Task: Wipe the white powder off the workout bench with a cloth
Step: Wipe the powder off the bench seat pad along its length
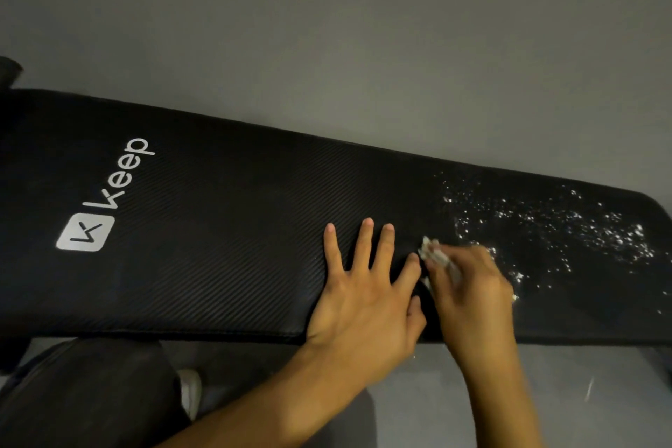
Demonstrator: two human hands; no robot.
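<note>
A black padded worktop (225, 229) with fine diagonal ribbing and a white "Keep" logo (105, 196) lies across a plain grey floor (363, 29). White powder (552, 229) is scattered in specks over its right end. The left hand (367, 295) lies flat on the padding, fingers spread, holding nothing. Just beside it the right hand (472, 287), motion-blurred, is closed around a crumpled pale cloth (432, 251) at the powder's near edge; most of the cloth is hidden. A dark-clad knee (91, 393) and white shoe (191, 393) show bottom left.
</note>
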